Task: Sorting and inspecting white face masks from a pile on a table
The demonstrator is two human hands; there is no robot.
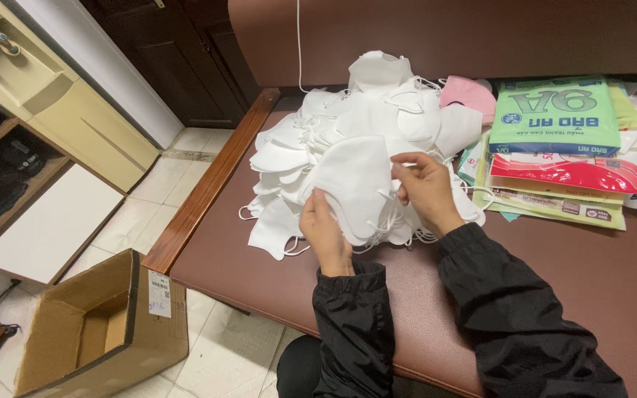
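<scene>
A big heap of white folded face masks [348, 125] lies on a brown padded bench [259, 273]. Both of my hands hold a small stack of white masks [355, 188] at the heap's near edge. My left hand [324, 234] grips the stack's lower left corner. My right hand [425, 190] pinches its right side, near the ear loops. A single pink mask [466, 94] lies at the heap's far right. Both arms are in black sleeves.
Flat printed packets, green [554, 114] on top and red [565, 173] below, are stacked on the bench at the right. An open cardboard box [97, 328] stands on the tiled floor at the lower left. A cream cabinet [75, 110] lines the left wall.
</scene>
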